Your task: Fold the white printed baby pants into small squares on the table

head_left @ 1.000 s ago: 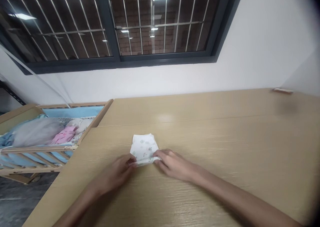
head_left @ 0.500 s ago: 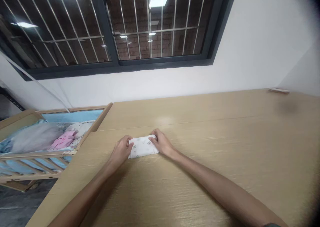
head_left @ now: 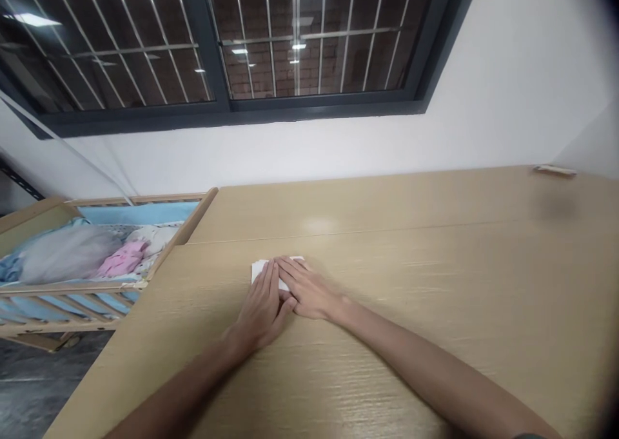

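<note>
A small folded white cloth [head_left: 258, 269] lies flat on the light wooden table [head_left: 387, 284], mostly covered by my two hands. My left hand [head_left: 264, 303] rests palm down on its left part with fingers stretched out. Over the right part lies my right hand [head_left: 307, 289], also flat, its fingertips meeting those of the left. Only the cloth's upper left corner, a strip at the top right and a bit between the hands show. The printed pattern seen on it earlier is hidden under the hands.
On the left a wooden crib [head_left: 72, 289] with blue lining adjoins the table. It holds a pink cloth [head_left: 123, 258] and pale bedding. A barred window [head_left: 309, 46] is in the white wall behind. A thin flat object [head_left: 554, 170] lies at the far right corner.
Both hands have let go of the cloth's side edges and moved inward onto its top, fingers now flattened and touching. The camera view has tilted slightly down.
</note>
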A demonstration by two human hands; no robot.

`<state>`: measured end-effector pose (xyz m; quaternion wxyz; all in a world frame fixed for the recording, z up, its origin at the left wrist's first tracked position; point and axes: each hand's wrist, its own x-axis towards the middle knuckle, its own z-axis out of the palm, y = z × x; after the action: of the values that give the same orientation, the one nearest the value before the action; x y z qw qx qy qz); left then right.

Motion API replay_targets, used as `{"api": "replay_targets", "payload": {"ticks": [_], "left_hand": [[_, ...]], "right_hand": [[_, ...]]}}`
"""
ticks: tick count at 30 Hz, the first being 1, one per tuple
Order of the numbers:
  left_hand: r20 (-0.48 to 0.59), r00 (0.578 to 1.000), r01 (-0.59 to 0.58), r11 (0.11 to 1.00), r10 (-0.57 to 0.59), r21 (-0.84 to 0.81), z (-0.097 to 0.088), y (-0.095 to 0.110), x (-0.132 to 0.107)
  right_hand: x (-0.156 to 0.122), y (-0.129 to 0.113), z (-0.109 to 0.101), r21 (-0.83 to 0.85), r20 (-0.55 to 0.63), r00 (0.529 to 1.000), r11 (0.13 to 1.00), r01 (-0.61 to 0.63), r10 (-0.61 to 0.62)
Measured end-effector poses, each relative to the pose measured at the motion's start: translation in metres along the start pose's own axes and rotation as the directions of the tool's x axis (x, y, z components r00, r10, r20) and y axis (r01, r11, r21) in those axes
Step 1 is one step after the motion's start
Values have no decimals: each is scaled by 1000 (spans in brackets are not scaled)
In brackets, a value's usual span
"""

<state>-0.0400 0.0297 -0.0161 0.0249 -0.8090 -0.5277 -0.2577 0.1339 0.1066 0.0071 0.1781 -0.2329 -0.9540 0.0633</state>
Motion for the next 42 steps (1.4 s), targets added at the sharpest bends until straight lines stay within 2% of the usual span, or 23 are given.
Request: {"api": "replay_targets", "payload": {"ticks": [3,6,13,16,20,23,29,33,36,39,41,42], "left_hand": [[53,999,-3,996,-2,86,6,-10,-8],[64,998,-2,990,-7,142,3,-19,-13],[90,993,53,980,-72,191,0,-32,-23],[78,995,54,983,-68,177,-1,-35,-23],[6,1000,-16,989,15,147,-10,-37,-17],[-2,999,-51,992,52,112,-18,-39,-11],[-26,1000,-12,997,15,81,-20,-46,-7],[-35,999,8,999,-7,47,-17,-49,-3],[-44,999,13,999,-12,29,-24,-47,3],[-78,991,106,991,-112,-82,-38,-39,8],[-72,967,214,931,-245,-294,-46,-31,10],[-45,949,266,867,-313,-421,-49,-28,10]], "right_hand": [[-2,3,0,51,57,998,998,-42,39],[-7,9,-8,83,78,996,996,-39,32],[-19,23,-22,117,107,994,992,-37,24],[-21,25,-22,112,92,996,993,-31,21],[-23,22,-20,93,25,999,995,-37,35],[-25,21,-20,104,-7,1000,994,-27,28],[-23,24,-22,136,30,999,990,-32,28],[-21,27,-16,189,-22,998,981,-48,53],[-16,27,-17,256,-69,990,962,-98,120],[-5,25,-27,372,-104,963,908,-193,248],[6,24,-37,491,-140,939,846,-209,314],[12,23,-42,545,-157,928,813,-204,338]]}}
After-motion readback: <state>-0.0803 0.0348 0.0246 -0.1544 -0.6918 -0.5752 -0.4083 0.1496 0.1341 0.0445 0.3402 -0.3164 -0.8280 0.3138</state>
